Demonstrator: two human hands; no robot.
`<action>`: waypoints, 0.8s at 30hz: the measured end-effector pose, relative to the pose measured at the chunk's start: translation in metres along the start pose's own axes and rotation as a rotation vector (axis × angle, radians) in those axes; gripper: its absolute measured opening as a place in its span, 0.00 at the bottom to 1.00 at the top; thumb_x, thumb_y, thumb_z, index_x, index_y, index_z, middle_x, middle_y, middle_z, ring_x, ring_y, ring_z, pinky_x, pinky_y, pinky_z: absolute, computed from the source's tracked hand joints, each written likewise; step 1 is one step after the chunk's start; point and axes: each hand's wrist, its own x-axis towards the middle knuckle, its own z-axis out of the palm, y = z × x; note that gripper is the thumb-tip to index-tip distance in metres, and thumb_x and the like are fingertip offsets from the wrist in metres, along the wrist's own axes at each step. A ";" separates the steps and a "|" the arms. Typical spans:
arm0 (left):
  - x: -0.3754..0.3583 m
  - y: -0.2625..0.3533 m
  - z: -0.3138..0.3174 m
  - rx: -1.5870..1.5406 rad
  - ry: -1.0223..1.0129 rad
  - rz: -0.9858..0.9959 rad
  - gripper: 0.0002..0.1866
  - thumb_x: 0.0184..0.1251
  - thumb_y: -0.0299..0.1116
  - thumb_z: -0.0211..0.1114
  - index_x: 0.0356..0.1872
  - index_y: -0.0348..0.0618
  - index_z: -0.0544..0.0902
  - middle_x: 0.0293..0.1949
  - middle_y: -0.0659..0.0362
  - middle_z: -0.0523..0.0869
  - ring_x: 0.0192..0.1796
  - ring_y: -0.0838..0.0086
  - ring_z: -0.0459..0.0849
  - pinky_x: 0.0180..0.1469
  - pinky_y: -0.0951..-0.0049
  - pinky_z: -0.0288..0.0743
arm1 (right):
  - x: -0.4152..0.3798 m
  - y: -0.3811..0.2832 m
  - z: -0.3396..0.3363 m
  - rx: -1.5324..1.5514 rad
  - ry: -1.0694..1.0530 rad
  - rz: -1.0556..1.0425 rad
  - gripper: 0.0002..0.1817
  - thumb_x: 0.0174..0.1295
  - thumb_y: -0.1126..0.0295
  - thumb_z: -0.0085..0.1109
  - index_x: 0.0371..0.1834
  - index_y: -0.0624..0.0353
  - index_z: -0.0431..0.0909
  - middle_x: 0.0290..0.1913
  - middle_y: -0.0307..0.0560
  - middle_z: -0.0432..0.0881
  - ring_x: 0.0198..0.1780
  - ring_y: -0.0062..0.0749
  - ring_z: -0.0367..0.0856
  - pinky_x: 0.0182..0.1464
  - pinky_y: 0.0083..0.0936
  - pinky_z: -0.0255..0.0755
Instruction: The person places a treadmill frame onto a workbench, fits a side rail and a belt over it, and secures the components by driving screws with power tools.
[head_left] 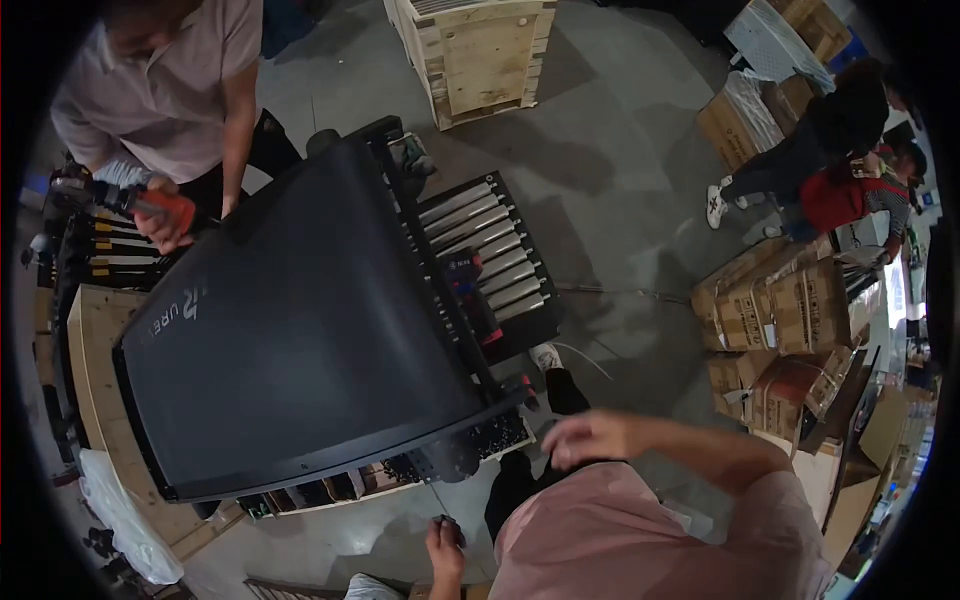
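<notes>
My left hand [443, 545] is low in the view, its fingers closed around a small dark object [455, 533] whose kind I cannot make out. My right hand [590, 437] hangs in front of my pink shirt, slightly blurred, with loosely bent fingers apart and nothing visible in them. Ahead lies a large black curved panel [300, 320] with white lettering, on a dark frame. A red-tipped handle [524, 388] at the panel's corner is nearest my right hand. A drill [465, 285] with a red base rests beside the rollers.
Across the panel, a co-worker [180, 110] holds an orange-and-black power drill [160, 212] at its edge. Metal rollers [505, 250] stand right of the panel. A wooden crate [490, 65] is at the back. Cardboard boxes [775, 305] are stacked right, near other people [835, 150]. A cable crosses the floor.
</notes>
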 end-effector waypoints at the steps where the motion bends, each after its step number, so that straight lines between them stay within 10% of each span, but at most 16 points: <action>1: -0.010 0.025 0.026 0.015 0.019 -0.011 0.11 0.78 0.35 0.51 0.36 0.40 0.75 0.23 0.63 0.77 0.21 0.81 0.71 0.24 0.78 0.66 | 0.020 -0.001 -0.035 0.044 0.169 -0.145 0.18 0.70 0.60 0.57 0.56 0.60 0.77 0.46 0.54 0.84 0.45 0.41 0.86 0.50 0.32 0.80; 3: -0.009 0.085 0.093 0.076 0.097 -0.063 0.10 0.77 0.34 0.54 0.33 0.42 0.74 0.20 0.68 0.70 0.20 0.84 0.64 0.23 0.79 0.59 | 0.078 -0.012 -0.105 -0.475 0.576 -0.182 0.18 0.66 0.63 0.61 0.55 0.60 0.77 0.49 0.57 0.83 0.49 0.46 0.84 0.52 0.38 0.79; 11: -0.010 0.173 0.185 0.155 0.175 0.106 0.14 0.76 0.36 0.57 0.31 0.39 0.74 0.21 0.67 0.73 0.22 0.86 0.66 0.25 0.81 0.59 | 0.223 0.096 -0.189 -1.785 0.558 -0.495 0.22 0.57 0.67 0.58 0.57 0.59 0.76 0.50 0.46 0.77 0.53 0.41 0.77 0.52 0.33 0.71; 16: -0.001 0.217 0.192 0.261 0.308 0.282 0.11 0.76 0.31 0.55 0.35 0.35 0.80 0.22 0.65 0.77 0.23 0.85 0.69 0.27 0.82 0.63 | 0.231 0.082 -0.164 -1.191 0.158 0.105 0.27 0.52 0.61 0.67 0.54 0.59 0.74 0.55 0.59 0.80 0.54 0.51 0.82 0.52 0.44 0.76; 24: 0.044 0.240 0.130 0.721 0.379 0.724 0.08 0.69 0.32 0.67 0.40 0.38 0.80 0.22 0.59 0.81 0.23 0.75 0.78 0.28 0.74 0.74 | 0.078 0.099 -0.207 -1.260 0.031 0.014 0.25 0.51 0.50 0.65 0.42 0.62 0.80 0.38 0.59 0.85 0.44 0.59 0.84 0.49 0.49 0.76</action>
